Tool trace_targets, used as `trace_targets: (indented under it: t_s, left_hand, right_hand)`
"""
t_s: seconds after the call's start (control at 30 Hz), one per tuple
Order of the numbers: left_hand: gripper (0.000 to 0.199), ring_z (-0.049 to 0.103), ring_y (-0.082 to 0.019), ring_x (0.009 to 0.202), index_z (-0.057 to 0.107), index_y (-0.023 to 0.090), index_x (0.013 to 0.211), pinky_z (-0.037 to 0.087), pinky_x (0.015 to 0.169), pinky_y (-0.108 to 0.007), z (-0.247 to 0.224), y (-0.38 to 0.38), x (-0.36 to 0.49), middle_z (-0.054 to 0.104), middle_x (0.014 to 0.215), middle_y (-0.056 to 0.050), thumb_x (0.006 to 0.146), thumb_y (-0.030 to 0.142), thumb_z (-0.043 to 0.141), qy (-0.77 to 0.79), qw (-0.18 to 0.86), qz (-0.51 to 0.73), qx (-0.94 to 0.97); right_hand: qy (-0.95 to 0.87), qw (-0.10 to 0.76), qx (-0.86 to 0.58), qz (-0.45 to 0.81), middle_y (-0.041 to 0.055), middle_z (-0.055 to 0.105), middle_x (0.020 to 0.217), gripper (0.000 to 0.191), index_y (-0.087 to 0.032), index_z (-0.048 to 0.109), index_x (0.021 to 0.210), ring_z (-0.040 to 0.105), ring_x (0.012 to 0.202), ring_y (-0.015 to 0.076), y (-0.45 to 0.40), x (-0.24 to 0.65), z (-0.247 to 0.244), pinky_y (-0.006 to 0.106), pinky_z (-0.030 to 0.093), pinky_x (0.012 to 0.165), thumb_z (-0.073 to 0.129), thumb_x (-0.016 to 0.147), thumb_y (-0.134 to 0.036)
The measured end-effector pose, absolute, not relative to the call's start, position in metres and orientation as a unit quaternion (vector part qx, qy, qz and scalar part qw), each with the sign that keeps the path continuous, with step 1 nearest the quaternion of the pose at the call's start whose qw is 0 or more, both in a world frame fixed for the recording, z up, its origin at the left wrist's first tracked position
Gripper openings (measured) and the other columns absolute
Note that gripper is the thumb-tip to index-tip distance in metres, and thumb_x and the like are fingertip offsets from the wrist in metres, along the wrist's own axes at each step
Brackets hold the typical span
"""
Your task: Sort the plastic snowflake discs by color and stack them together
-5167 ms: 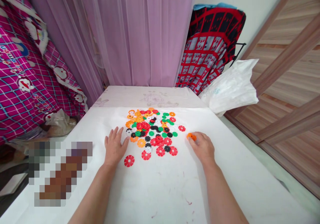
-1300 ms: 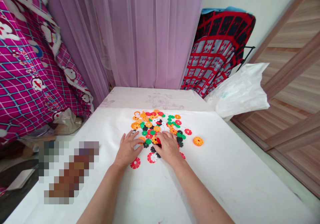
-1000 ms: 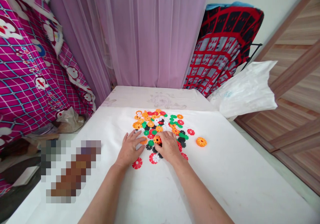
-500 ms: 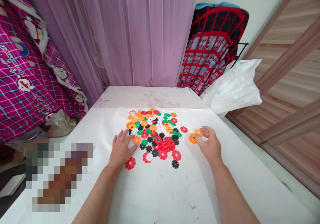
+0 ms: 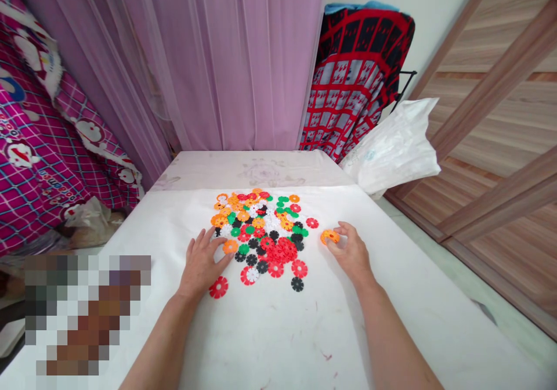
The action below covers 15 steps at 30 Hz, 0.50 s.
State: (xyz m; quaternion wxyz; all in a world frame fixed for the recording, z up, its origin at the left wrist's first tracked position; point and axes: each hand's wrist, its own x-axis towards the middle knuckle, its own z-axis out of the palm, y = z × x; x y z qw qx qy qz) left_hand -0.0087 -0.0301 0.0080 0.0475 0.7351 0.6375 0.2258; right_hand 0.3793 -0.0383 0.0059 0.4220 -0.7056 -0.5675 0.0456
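A spread of notched plastic discs (image 5: 285, 251) in red, orange, black, green and white lies on the table. Beside its left edge, my left hand (image 5: 201, 264) rests with fingers spread, thumb and index finger at either side of an orange disc (image 5: 230, 246). To the right of the spread, my right hand (image 5: 351, 255) is closed, thumb and fingertips at a small stack of orange discs (image 5: 329, 237). A red disc (image 5: 219, 287) lies near my left wrist, and a black disc (image 5: 297, 284) lies at the front of the spread.
The table (image 5: 256, 343) has a white cover. A white plastic bag (image 5: 391, 149) stands at its far right corner. Behind are a purple curtain (image 5: 235, 59) and a red patterned cloth (image 5: 357, 71). A pixelated patch hides part of the left side.
My right hand has brought a separate orange disc down onto the small orange stack. My left hand keeps its place by the orange disc. The whole view has shifted slightly.
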Motion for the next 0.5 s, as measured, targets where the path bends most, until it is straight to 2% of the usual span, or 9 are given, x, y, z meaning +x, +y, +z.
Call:
trace_targets:
  t_s: [0.13,0.27,0.37,0.5]
  left_hand:
    - [0.039,0.032,-0.034,0.143,0.066,0.028,0.115,0.022,0.115,-0.058,0.01,-0.031,-0.008,0.046,0.149,-0.009,0.082,0.047,0.06,0.64,0.05,0.21,0.737]
    - [0.034,0.031,-0.035,0.144,0.068,0.029,0.111,0.021,0.115,-0.06,0.014,-0.032,-0.006,0.046,0.15,-0.009,0.082,0.045,0.061,0.645,0.06,0.2,0.735]
    - [0.032,0.03,-0.035,0.144,0.069,0.029,0.109,0.022,0.115,-0.06,0.017,-0.033,-0.005,0.046,0.15,-0.009,0.082,0.046,0.063,0.644,0.075,0.197,0.735]
    - [0.032,0.03,-0.034,0.144,0.069,0.034,0.113,0.02,0.114,-0.062,0.016,-0.033,-0.007,0.046,0.15,-0.005,0.084,0.045,0.059,0.631,0.084,0.211,0.741]
  right_hand:
    - [-0.569,0.406,-0.714,0.046,0.0088,0.07,0.101,0.057,-0.019,0.053,0.119,0.066,0.095,0.0262,-0.037,0.38,0.003,0.044,0.049,0.088,0.059,0.069,-0.048]
    - [-0.58,0.403,-0.708,0.031,0.0106,0.069,0.108,0.057,-0.019,0.055,0.12,0.064,0.1,0.0269,-0.039,0.38,0.004,0.046,0.048,0.091,0.058,0.072,-0.051]
    - [-0.6,0.422,-0.68,-0.013,0.0118,0.068,0.109,0.045,-0.019,0.061,0.112,0.062,0.103,0.027,-0.042,0.374,0.008,0.046,0.047,0.094,0.054,0.078,-0.048]
    - [-0.659,0.423,-0.621,-0.036,0.008,0.07,0.103,0.025,-0.024,0.068,0.096,0.063,0.098,0.024,-0.045,0.34,0.018,0.042,0.048,0.092,0.048,0.086,-0.037]
